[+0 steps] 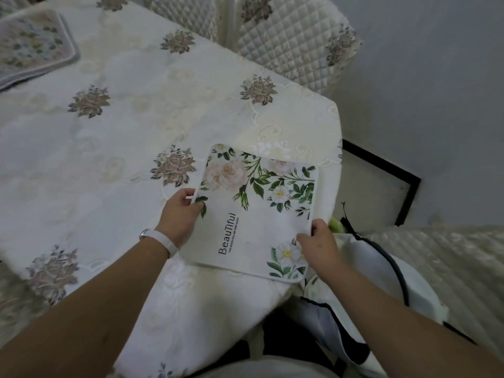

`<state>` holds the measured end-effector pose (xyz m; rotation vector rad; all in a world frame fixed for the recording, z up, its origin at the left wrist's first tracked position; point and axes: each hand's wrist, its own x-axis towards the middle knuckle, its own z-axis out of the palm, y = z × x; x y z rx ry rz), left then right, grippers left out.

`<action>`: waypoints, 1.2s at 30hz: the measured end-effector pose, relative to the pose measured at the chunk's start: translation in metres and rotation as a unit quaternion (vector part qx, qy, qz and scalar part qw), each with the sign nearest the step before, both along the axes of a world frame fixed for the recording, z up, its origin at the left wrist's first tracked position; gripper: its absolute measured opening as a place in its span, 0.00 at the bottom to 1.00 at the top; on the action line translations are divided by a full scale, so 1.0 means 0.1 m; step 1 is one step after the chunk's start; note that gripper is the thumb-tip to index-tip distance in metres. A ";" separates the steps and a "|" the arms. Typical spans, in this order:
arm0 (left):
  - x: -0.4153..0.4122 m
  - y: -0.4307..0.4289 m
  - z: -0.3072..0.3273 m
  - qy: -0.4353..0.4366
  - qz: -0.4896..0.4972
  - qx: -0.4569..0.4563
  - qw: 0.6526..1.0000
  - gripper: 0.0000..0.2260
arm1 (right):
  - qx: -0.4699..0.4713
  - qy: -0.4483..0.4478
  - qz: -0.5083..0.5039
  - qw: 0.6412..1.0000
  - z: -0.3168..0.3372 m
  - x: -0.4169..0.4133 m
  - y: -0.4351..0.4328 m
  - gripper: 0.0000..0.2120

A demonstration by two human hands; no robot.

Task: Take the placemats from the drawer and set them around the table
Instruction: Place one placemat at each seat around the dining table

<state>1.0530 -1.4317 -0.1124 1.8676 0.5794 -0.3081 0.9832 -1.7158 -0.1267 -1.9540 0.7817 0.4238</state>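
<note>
Both hands make the grip on one placemat (256, 214). From the head camera, the left hand (180, 216) pinches the mat's left edge, with the thumb on top and the other fingers curled under. The right hand (319, 241) pinches the near right edge, next to a white flower print. Both hands are closed on the mat, one on each side.

The placemat has flowers, green leaves and the word "Beautiful" on it. It lies at the near right corner of the tabletop (122, 137), which wears a cream cloth with sewn roses. The far end of the mat rests on the cloth. The near end seems to stick out past the table edge, toward the person. The long side of the mat runs away from the person, tilted a little to the right.

The mat sits between the two hands, so each hand is just as close to it. I think the next move is to slide it further onto the tabletop and lay it flat.

Another placemat (32, 42) already lies at the far left corner, well apart from this one. A quilted chair (294, 39) stands beyond the table.
</note>
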 end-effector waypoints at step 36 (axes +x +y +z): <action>0.56 0.20 -0.31 -0.080 -0.103 0.151 0.980 0.18 | -0.166 -0.006 0.074 0.983 -0.09 -0.07 0.12 0.05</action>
